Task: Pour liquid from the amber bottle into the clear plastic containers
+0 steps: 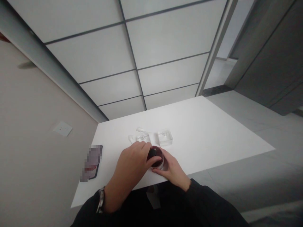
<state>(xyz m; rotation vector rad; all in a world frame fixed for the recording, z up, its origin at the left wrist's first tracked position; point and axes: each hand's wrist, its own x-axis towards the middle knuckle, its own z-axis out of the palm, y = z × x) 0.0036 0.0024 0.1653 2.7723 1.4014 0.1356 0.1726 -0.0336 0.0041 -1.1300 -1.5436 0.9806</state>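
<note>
Near the table's front edge, my right hand [174, 168] is wrapped around the side of a small round container [161, 164] with a dark red inside and a pale outer wall. My left hand [133, 159] arches over its mouth, fingers and thumb closed around a black rounded piece [152, 153] at the opening. Whether that piece is a lid, a knob or a tool end cannot be made out, as my fingers cover part of it. Just beyond my hands sit two clear boxy pieces, one on the left [143, 137] and one on the right [165, 137].
A white table [201, 132] reaches back to a panelled sliding door [165, 34]. Small clear pieces [140, 129] lie behind the left box. At the table's left edge rests a phone [92, 164], partly blurred. A wall socket [63, 128] is on the left wall.
</note>
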